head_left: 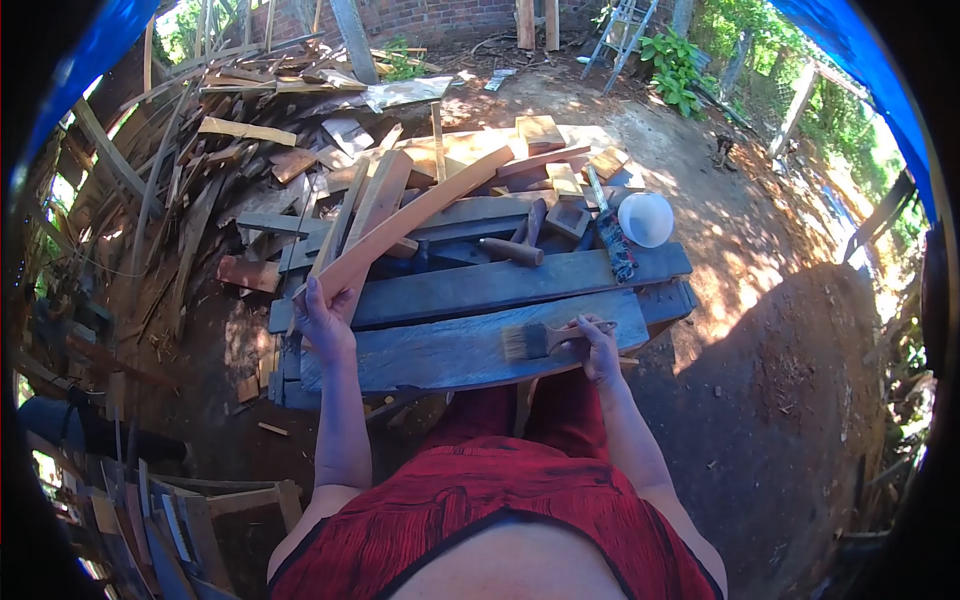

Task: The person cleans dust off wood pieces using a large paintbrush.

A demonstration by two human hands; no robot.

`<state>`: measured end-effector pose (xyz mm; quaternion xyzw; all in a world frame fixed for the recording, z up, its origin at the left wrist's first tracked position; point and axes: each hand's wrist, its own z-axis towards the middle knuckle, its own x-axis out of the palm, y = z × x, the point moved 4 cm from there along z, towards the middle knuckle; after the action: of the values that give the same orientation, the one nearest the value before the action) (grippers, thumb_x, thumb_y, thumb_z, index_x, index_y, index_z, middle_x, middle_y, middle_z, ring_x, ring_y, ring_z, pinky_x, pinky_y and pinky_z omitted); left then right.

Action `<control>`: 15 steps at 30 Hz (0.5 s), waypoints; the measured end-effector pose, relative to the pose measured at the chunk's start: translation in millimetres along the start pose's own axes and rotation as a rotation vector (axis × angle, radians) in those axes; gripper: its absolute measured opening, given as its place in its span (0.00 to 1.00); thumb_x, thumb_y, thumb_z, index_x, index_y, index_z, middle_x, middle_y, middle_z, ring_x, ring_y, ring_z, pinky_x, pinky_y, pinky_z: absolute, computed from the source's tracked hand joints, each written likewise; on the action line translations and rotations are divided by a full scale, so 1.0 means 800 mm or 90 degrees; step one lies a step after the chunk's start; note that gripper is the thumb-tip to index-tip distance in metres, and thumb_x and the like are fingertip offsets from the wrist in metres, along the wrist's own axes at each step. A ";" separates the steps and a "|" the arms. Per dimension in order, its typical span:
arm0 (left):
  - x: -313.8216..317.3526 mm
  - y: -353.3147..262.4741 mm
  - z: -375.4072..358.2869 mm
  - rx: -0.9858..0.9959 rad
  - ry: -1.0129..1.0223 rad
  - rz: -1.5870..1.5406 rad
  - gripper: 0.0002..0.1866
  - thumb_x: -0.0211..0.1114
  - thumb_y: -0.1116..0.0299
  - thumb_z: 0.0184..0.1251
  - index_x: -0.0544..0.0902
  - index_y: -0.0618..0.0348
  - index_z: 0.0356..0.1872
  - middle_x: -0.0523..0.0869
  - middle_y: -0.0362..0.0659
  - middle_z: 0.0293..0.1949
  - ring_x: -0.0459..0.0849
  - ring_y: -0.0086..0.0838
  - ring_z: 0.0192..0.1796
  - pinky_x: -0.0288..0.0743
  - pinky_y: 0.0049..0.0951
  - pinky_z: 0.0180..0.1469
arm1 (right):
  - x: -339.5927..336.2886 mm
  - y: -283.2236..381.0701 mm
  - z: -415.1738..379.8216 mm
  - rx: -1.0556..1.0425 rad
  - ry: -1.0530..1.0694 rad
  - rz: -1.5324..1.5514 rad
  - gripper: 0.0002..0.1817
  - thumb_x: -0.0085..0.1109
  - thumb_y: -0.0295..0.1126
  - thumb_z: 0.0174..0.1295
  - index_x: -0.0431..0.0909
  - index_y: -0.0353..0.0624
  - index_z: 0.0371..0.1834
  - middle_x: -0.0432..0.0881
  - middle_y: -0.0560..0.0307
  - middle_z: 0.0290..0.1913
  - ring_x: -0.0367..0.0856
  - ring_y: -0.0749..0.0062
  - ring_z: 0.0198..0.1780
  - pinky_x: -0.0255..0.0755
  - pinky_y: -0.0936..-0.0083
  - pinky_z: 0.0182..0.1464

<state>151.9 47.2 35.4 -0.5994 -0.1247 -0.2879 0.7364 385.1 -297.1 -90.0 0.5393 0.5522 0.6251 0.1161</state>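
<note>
My left hand [328, 315] is closed on the near end of a long wooden strip [420, 212], which slants up and to the right over the workbench. In my right hand [594, 345] is a wide paintbrush [537, 341], held by its handle, with the bristles pointing left over the near bench plank [430, 350]. Beyond it runs a second plank [450, 288]. Wooden-handled tools [513, 250] lie at the middle of the bench. A brush-like item with multicoloured bristles [615, 245] rests beside a white round container [646, 220] at the right.
Wood blocks [540, 132] and offcuts lie on the bench's far side. A large scrap-wood pile [240, 130] fills the left. A stepladder [622, 40] stands at the back right. A dark-clothed limb [95, 430], seemingly another person's, shows at the lower left.
</note>
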 end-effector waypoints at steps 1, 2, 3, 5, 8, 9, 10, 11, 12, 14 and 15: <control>0.003 0.003 0.003 0.002 0.003 -0.002 0.18 0.64 0.61 0.63 0.74 0.61 0.47 0.79 0.44 0.37 0.80 0.23 0.36 0.77 0.22 0.32 | 0.000 0.000 0.000 -0.003 0.001 0.002 0.07 0.56 0.34 0.62 0.74 0.42 0.32 0.79 0.54 0.32 0.80 0.71 0.34 0.79 0.76 0.31; 0.009 0.004 0.003 -0.010 -0.011 -0.063 0.17 0.63 0.61 0.63 0.74 0.60 0.47 0.79 0.43 0.37 0.80 0.23 0.35 0.77 0.22 0.31 | 0.000 -0.001 0.000 -0.005 -0.003 0.009 0.07 0.57 0.34 0.62 0.75 0.43 0.32 0.79 0.54 0.32 0.80 0.71 0.34 0.79 0.76 0.31; 0.014 0.006 0.003 -0.022 -0.025 -0.124 0.16 0.63 0.61 0.64 0.74 0.59 0.47 0.79 0.43 0.36 0.79 0.24 0.33 0.77 0.22 0.30 | -0.001 -0.002 0.001 -0.006 -0.007 0.016 0.07 0.57 0.34 0.62 0.75 0.43 0.32 0.79 0.55 0.32 0.80 0.70 0.34 0.79 0.76 0.31; 0.017 0.011 0.005 -0.050 -0.042 -0.151 0.17 0.62 0.61 0.64 0.74 0.59 0.48 0.79 0.43 0.36 0.79 0.24 0.32 0.76 0.22 0.30 | -0.001 -0.002 0.001 -0.007 -0.007 0.018 0.07 0.57 0.34 0.62 0.74 0.43 0.32 0.79 0.55 0.32 0.80 0.70 0.35 0.79 0.76 0.31; -0.002 0.034 0.014 -0.084 -0.061 -0.133 0.18 0.60 0.57 0.65 0.73 0.57 0.50 0.79 0.42 0.36 0.78 0.23 0.32 0.76 0.22 0.30 | 0.002 -0.001 -0.002 -0.008 -0.018 0.024 0.07 0.57 0.33 0.61 0.74 0.41 0.32 0.78 0.55 0.32 0.80 0.70 0.34 0.79 0.76 0.30; -0.010 0.043 0.019 -0.089 -0.061 -0.087 0.19 0.59 0.55 0.66 0.72 0.56 0.51 0.79 0.41 0.36 0.78 0.23 0.32 0.76 0.22 0.30 | 0.003 0.001 -0.003 -0.008 -0.029 0.029 0.08 0.58 0.33 0.61 0.74 0.40 0.31 0.77 0.55 0.32 0.79 0.71 0.33 0.79 0.76 0.30; -0.017 0.052 0.024 -0.087 -0.063 -0.088 0.19 0.59 0.55 0.66 0.72 0.56 0.51 0.79 0.41 0.36 0.78 0.23 0.32 0.76 0.22 0.30 | 0.005 0.002 -0.004 -0.008 -0.026 0.028 0.08 0.58 0.33 0.61 0.74 0.40 0.31 0.77 0.55 0.32 0.79 0.71 0.33 0.79 0.76 0.30; -0.016 0.054 0.024 -0.109 -0.067 -0.086 0.20 0.58 0.55 0.67 0.71 0.54 0.53 0.78 0.42 0.39 0.78 0.24 0.35 0.76 0.23 0.31 | 0.005 0.002 -0.004 -0.004 -0.032 0.025 0.08 0.58 0.33 0.61 0.74 0.40 0.31 0.78 0.55 0.32 0.79 0.71 0.33 0.79 0.76 0.30; -0.018 0.055 0.025 -0.132 -0.071 -0.083 0.21 0.57 0.54 0.67 0.69 0.52 0.56 0.77 0.44 0.42 0.78 0.25 0.37 0.76 0.25 0.32 | 0.005 0.002 -0.004 0.001 -0.038 0.022 0.08 0.58 0.33 0.61 0.74 0.40 0.31 0.78 0.55 0.32 0.79 0.71 0.33 0.78 0.76 0.30; -0.001 0.040 0.015 -0.124 -0.070 -0.053 0.21 0.57 0.56 0.68 0.67 0.50 0.57 0.75 0.45 0.46 0.78 0.28 0.42 0.78 0.28 0.36 | 0.003 0.001 -0.003 0.001 -0.027 0.015 0.08 0.58 0.33 0.61 0.74 0.40 0.31 0.78 0.55 0.32 0.79 0.71 0.33 0.79 0.76 0.30; 0.015 0.029 0.007 -0.120 -0.064 -0.022 0.22 0.57 0.57 0.68 0.65 0.49 0.59 0.73 0.46 0.50 0.78 0.31 0.46 0.80 0.32 0.39 | 0.003 0.001 -0.002 -0.001 -0.020 0.009 0.08 0.58 0.33 0.61 0.74 0.40 0.31 0.78 0.56 0.32 0.79 0.71 0.34 0.79 0.76 0.30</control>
<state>175.7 52.1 24.1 -0.6776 -0.1441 -0.2807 0.6643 382.9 -296.6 -87.7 0.5529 0.5460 0.6178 0.1205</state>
